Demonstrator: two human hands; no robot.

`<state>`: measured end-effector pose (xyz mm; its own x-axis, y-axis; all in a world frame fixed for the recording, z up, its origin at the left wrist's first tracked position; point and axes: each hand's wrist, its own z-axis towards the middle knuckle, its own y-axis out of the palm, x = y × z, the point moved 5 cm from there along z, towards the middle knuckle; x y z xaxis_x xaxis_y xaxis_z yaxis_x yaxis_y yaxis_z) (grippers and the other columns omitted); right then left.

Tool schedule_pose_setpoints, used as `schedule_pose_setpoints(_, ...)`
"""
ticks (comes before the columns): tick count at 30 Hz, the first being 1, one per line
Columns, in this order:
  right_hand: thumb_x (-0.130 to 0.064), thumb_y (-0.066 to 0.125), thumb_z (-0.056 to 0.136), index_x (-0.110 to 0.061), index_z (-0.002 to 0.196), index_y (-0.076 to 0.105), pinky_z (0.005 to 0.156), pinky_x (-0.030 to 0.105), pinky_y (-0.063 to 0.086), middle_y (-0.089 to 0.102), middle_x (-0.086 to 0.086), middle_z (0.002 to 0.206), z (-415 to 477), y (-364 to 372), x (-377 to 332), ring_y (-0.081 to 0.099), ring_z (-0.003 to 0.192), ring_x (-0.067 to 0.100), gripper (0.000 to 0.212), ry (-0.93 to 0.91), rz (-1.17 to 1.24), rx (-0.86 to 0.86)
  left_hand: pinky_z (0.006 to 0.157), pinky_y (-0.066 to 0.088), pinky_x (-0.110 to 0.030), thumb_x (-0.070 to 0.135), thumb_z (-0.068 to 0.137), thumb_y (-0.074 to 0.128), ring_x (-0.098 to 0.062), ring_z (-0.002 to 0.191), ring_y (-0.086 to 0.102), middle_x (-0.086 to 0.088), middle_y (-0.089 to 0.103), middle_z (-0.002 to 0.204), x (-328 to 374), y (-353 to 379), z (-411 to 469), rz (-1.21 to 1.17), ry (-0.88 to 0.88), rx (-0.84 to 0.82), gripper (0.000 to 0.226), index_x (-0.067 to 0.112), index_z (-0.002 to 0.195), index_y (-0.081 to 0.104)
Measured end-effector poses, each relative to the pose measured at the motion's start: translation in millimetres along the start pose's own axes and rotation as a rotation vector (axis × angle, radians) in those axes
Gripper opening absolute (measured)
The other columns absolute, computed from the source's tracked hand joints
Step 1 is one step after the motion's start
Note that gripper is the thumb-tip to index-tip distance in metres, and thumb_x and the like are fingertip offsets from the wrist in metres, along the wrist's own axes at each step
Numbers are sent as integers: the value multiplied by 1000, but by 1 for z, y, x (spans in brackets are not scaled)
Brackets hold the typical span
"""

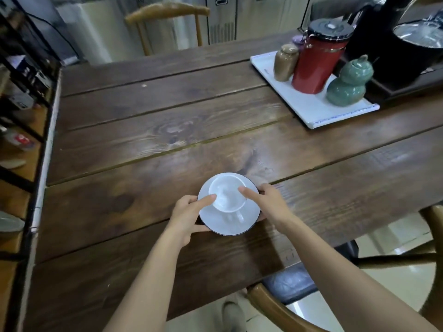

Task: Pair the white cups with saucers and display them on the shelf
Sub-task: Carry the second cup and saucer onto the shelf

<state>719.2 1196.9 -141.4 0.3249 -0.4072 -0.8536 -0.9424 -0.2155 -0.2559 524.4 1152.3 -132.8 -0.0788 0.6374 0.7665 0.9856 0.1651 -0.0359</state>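
Both hands, left hand (185,213) and right hand (269,202), clamp the saucer (230,224) under its white cup (227,196), lower centre; next, I'd say, a level carry to the shelf (21,130) at left.

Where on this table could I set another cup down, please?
The wide bare planks between the saucer and the white tray are free, as is the table's left half beside the shelf. The far right corner is crowded with jars.
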Motion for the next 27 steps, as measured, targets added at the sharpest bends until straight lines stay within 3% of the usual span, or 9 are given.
schedule_pose_setpoints(2, -50, 69, 72, -21, 91, 55, 46, 27, 52, 65, 1, 91, -9, 14, -12, 67, 79, 18, 37, -18, 28, -33, 67, 57, -44, 33, 73, 76, -25, 101, 61, -9, 60, 115, 0, -18, -13, -32, 22, 32, 44, 10, 104, 56)
schedule_pose_setpoints(7, -51, 70, 71, -8, 109, 55, 45, 27, 52, 65, 10, 102, -45, 82, -48, 67, 83, 23, 59, -97, -14, -154, 65, 55, -37, 31, 73, 76, -26, 92, 66, -8, 63, 110, -13, -87, -62, -174, 79, 130, 42, 15, 105, 55)
schedule_pose_setpoints(12, -49, 70, 73, -10, 107, 52, 64, 45, 60, 62, 8, 104, -105, 177, -74, 66, 90, 26, 55, -162, -83, -310, 60, 54, -33, 30, 72, 76, -25, 87, 68, -7, 67, 107, -50, -178, -140, -301, 153, 276, 40, 15, 104, 57)
schedule_pose_setpoints(16, -49, 71, 71, -11, 102, 53, 63, 49, 60, 64, 5, 101, -182, 274, -86, 69, 85, 24, 52, -221, -91, -481, 65, 58, -38, 30, 70, 77, -26, 90, 70, -9, 69, 108, -100, -265, -221, -390, 217, 427, 43, 14, 106, 60)
schedule_pose_setpoints(21, -44, 73, 72, -8, 103, 59, 62, 45, 59, 67, 7, 96, -291, 400, -85, 68, 82, 25, 50, -281, -116, -706, 56, 57, -32, 30, 73, 75, -20, 74, 69, -7, 71, 95, -174, -367, -336, -465, 279, 667, 26, 17, 93, 67)
schedule_pose_setpoints(24, -40, 73, 73, -13, 86, 64, 56, 40, 59, 67, 2, 80, -358, 473, -80, 67, 68, 18, 32, -310, -156, -838, 59, 58, -34, 31, 72, 76, -23, 77, 69, -3, 70, 91, -224, -416, -409, -557, 270, 831, 26, 17, 92, 66)
schedule_pose_setpoints(27, -43, 73, 72, -15, 81, 61, 50, 32, 57, 65, 3, 81, -424, 538, -74, 65, 71, 19, 32, -362, -206, -960, 47, 55, -27, 33, 72, 77, -19, 66, 69, 3, 71, 78, -267, -454, -476, -637, 263, 992, 20, 20, 83, 66)
